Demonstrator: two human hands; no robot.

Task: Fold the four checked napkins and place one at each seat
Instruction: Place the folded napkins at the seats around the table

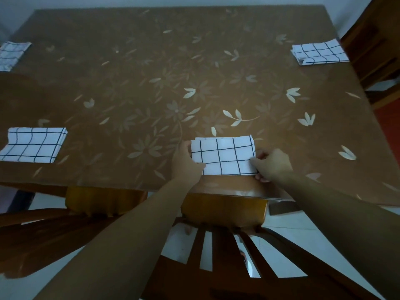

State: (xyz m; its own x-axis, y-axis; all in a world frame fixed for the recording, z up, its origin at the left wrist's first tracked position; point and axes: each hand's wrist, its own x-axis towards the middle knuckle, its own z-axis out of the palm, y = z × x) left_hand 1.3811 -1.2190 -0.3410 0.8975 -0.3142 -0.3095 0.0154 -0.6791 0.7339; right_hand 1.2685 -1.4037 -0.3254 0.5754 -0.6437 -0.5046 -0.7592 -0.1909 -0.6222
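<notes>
At near tabletop [151,61] edge: fourth napkin [225,156], folded, just beyond the chair back [223,211].
Hands: we see left hand [188,161] and right hand [272,164] each pinching a side edge.
Risk: we judge drag on release could splay the layers or skew it toward the edge.

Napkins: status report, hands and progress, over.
Left hand and right hand grip near-right napkin at near edge of table. Near-left napkin, far-left napkin, far-right napkin lie folded. Nothing blocking.

Bare left hand [187,161], right hand [273,164]
</notes>
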